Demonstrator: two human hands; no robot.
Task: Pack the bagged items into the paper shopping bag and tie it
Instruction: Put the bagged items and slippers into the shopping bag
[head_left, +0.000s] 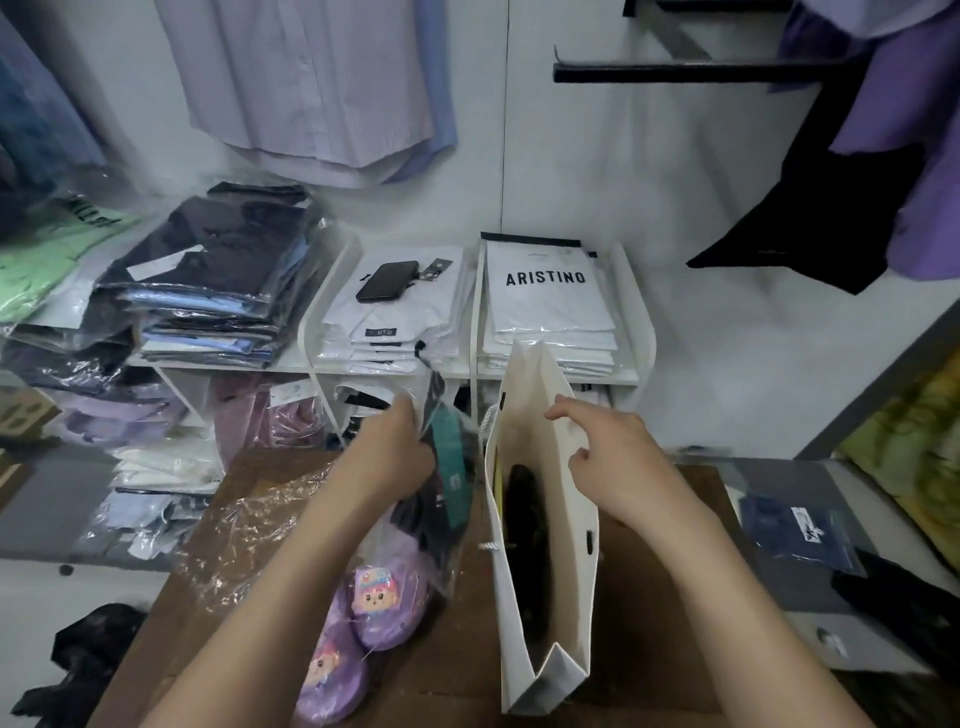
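Note:
A white paper shopping bag (530, 410) stands upright and open on a brown table (654, 597), with something dark inside it. My right hand (618, 457) pinches the bag's right wall near the top rim. My left hand (395, 452) grips the top of a clear plastic bag (415, 525) just left of the paper bag. That plastic bag holds dark folded clothing, a teal tag and purple slippers (363, 623) with cartoon faces; its lower end rests on the table.
Crinkled clear plastic (244, 530) lies on the table's left part. Behind stand white shelves (631, 291) with stacked bagged shirts, a phone (387, 280) on one stack. Shirts hang above. A dark blue packet (800, 530) lies at right.

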